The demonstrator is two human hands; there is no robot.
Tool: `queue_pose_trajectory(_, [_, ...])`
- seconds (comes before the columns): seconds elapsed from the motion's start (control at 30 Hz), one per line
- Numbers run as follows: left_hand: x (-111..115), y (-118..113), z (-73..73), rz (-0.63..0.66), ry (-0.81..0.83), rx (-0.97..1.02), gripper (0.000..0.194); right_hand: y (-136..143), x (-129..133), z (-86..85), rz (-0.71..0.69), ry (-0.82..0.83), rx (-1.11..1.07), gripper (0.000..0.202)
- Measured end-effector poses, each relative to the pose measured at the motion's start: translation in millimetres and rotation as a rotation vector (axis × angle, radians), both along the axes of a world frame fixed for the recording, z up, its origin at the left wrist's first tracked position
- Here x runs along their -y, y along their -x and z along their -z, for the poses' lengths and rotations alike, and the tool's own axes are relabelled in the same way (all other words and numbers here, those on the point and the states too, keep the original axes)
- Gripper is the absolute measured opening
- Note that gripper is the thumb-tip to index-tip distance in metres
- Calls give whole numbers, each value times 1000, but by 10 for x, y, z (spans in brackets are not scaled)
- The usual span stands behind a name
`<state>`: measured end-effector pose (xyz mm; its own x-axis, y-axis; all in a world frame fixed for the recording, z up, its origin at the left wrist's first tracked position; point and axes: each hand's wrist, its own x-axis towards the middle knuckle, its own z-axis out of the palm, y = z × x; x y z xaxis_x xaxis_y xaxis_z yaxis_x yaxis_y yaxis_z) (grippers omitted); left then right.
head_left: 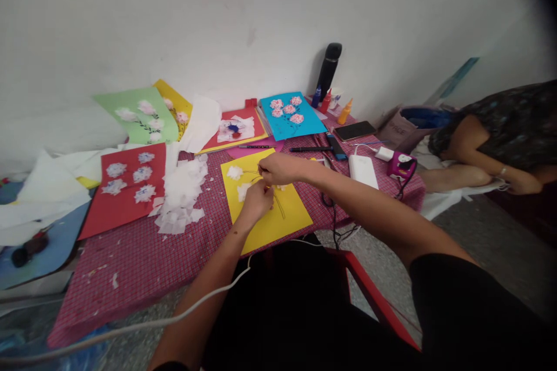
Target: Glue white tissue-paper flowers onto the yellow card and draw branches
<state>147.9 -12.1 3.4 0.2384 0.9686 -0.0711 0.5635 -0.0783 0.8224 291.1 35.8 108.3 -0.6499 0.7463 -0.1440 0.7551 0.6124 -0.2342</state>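
A yellow sheet point(265, 229) lies on the checked tablecloth in front of me, with drawn stems and white paper flowers point(235, 172) on its upper part. Both my hands are over it, close together. My right hand point(278, 168) is closed, its fingertips pinched above the drawn stems. Just below it, my left hand point(259, 200) is closed too, fingertips near those of the right. What either hand holds is too small or hidden to name. Left of the sheet lies a pile of white paper pieces point(180, 194).
Flower pictures on red point(133, 185), green point(143, 113) and blue point(291, 115) sheets surround the work. Glue bottles point(345, 111), a black flask point(329, 69), a phone point(355, 131) and a white power bank point(363, 171) stand or lie right. A person's arm point(483, 148) is far right.
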Motion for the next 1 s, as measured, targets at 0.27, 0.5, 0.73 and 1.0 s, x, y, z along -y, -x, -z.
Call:
queue_pose_trajectory(0.27, [110,60,112,190,-379,-201,24,36,-39,36,1,12,-8,29])
queue_pose_trajectory(0.5, [107,35,149,232,-420,-332,38,36,-34,13,-7,1,-4,26])
queue_pose_trajectory(0.73, [88,5,147,238,-385,-445,33,34,-26,15,-11,-4,-14,27])
queue_pose_trajectory(1.0, [90,0,155,251,-414,-462,32,26,2,-15,-1,-12,-37,26])
